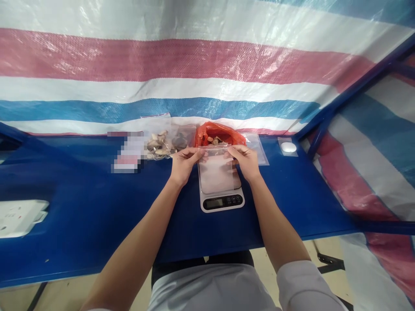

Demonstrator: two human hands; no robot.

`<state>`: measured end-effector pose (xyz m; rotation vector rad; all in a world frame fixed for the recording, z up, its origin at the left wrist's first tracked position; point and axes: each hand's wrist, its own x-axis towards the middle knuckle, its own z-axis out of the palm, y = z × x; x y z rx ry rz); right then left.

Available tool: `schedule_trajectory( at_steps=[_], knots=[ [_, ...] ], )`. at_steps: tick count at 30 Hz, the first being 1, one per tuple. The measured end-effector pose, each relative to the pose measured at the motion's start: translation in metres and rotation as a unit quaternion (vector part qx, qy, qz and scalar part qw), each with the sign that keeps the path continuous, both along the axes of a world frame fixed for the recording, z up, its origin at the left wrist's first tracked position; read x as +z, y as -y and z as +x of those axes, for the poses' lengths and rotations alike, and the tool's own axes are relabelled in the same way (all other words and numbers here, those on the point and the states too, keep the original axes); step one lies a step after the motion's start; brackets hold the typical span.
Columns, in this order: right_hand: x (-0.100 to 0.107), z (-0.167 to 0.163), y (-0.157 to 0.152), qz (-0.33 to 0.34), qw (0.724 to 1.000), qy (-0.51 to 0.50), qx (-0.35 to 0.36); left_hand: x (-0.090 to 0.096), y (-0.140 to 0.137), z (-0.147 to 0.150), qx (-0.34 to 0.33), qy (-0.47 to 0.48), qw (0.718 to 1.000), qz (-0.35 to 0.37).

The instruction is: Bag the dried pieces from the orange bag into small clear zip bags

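Striped sheeting [162, 60] hangs behind a blue bench [324, 194] in the head view. Along the bench's far edge, left of the middle, stands a bag of pale slices [158, 144], with a darker filled bag [184, 137] just beside it; next comes a red bag [207, 127], open-mouthed, with bits [215, 141] inside. Flat sleeves [263, 152] lie behind the right hand [247, 163], and a white oval [288, 147] in a small packet sits near the far right corner. Toward the left end is a socket block [20, 218]. Near the middle, a scale [223, 208] lies with its display [214, 202] toward the near edge, any reading too faint to tell. Over its plate is the clear bag [216, 172], top toward the far edge; whether they touch, I cannot tell. The left hand [184, 165] and the right each pinch one upper corner between thumb and fingers. Handling it well, I'd judge, means keeping both pinches level, the top strip gently taut, and rubbing the walls apart rather than tugging, since hard pulling could stretch the film.
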<state>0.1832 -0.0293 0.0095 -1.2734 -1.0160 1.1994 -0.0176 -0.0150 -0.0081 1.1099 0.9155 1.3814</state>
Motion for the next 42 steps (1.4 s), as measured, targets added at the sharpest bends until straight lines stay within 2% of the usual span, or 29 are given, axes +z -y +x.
schedule_trajectory(
  at_steps=[12, 20, 25, 37, 42],
  knots=[
    [-0.0031, -0.0006, 0.0000, -0.001, 1.000, 0.020, 0.000, -0.0004, 0.0024, 0.0038, 0.058, -0.033, 0.998, 0.013],
    [-0.0018, -0.0020, 0.0018, -0.011, 1.000, 0.021, -0.004, 0.0002, 0.0034, 0.0044, 0.052, -0.031, 0.998, 0.033],
    [-0.0068, -0.0010, -0.0009, 0.017, 1.000, 0.020, 0.002, 0.0002, 0.0039, 0.0037, 0.056, -0.032, 0.998, 0.021],
    [0.0013, -0.0050, 0.0038, -0.018, 0.998, 0.028, 0.053, 0.0011, 0.0065, 0.0044, 0.040, -0.039, 0.998, 0.038],
    [-0.0040, -0.0054, 0.0021, 0.006, 0.999, 0.020, 0.040, 0.0026, 0.0076, 0.0044, 0.041, -0.042, 0.998, 0.027]
  ],
)
